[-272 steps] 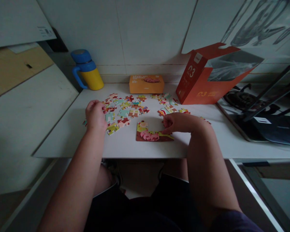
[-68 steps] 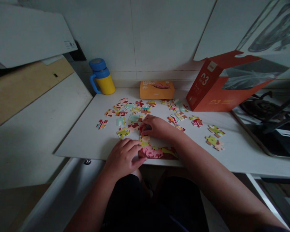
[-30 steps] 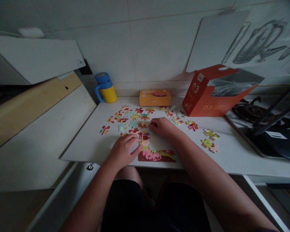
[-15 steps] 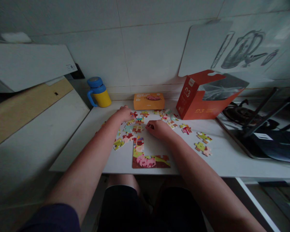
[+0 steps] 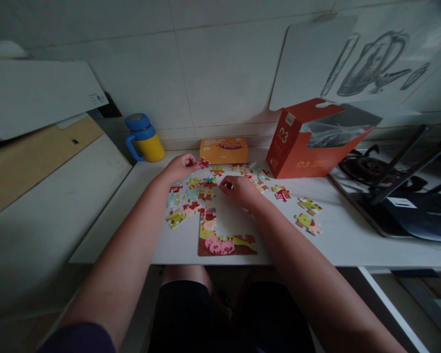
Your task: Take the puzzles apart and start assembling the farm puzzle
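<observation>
My left hand [image 5: 182,166] is at the back left of the loose pieces, its fingers pinched on a red and purple puzzle piece [image 5: 203,163]. My right hand [image 5: 238,189] hovers or rests over the middle of the table with fingers curled together; whether anything is in them is hidden. Below it, near the front edge, lies a joined L-shaped part of a jigsaw puzzle [image 5: 218,245] with a pink spotted figure. Several loose puzzle pieces [image 5: 191,194] spread between the hands and to the left.
An orange puzzle box [image 5: 224,151] stands against the wall, with a blue and yellow mug [image 5: 147,142] to its left. An open red carton [image 5: 297,152] stands right of it. More pieces [image 5: 308,224] lie at right, near a gas stove [image 5: 375,171] and a black device.
My left hand has lifted or drawn the red piece slightly away toward the back, its fingers now showing more. The right hand stays nearly in place. The view has shifted slightly.
</observation>
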`<state>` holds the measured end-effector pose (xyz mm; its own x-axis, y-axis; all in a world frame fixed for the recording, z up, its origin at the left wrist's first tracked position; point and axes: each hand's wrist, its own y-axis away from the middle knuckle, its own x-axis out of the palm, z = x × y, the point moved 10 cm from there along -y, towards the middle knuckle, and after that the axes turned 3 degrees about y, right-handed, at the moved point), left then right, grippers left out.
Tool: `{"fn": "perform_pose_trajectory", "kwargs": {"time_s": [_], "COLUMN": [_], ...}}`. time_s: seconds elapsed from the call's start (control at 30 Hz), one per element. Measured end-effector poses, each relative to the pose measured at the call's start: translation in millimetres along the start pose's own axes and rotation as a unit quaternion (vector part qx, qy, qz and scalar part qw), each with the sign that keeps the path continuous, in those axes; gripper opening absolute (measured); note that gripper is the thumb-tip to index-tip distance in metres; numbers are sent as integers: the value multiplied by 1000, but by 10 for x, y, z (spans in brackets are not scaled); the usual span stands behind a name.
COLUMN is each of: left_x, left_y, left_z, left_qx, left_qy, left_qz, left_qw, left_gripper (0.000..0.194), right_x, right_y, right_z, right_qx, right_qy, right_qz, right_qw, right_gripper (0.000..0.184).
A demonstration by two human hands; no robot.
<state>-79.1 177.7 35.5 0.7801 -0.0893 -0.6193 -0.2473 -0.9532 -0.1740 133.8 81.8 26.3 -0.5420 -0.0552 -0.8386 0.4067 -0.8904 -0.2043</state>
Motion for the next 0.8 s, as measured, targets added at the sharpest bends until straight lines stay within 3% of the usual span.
{"fn": "perform_pose_trajectory", "kwargs": {"time_s": [0.1,0.2,0.3,0.47,0.63,0.8], "left_x": [31,251,491,630,521,645], "left_y": [211,433,599,677,735,825], "left_z": [-284,-503,-613,-632,-593,-442], "left_qx": [51,63,58,52,74,52], "left_qy": [83,100,114,195,125,-5], "left_qz": [16,89,133,89,30,112], "left_qw": [995,989,983,975,989,992], "left_gripper": [34,32,30,36,27,25], "right_x": [-135,-181,-38,236,251,357], "right_y": [5,24,15,24,101,238], "right_z": [-5,-11,41,89,6,-20], "right_qx": [8,17,1,-9,21,41], "right_qy": [-47,-120,-208,-333,-259,-198], "right_qz": [-62,-84,-27,86,149,257], "right_qw": [997,989,978,939,954,945], "right_gripper": [25,37,40,39,37,26]}}
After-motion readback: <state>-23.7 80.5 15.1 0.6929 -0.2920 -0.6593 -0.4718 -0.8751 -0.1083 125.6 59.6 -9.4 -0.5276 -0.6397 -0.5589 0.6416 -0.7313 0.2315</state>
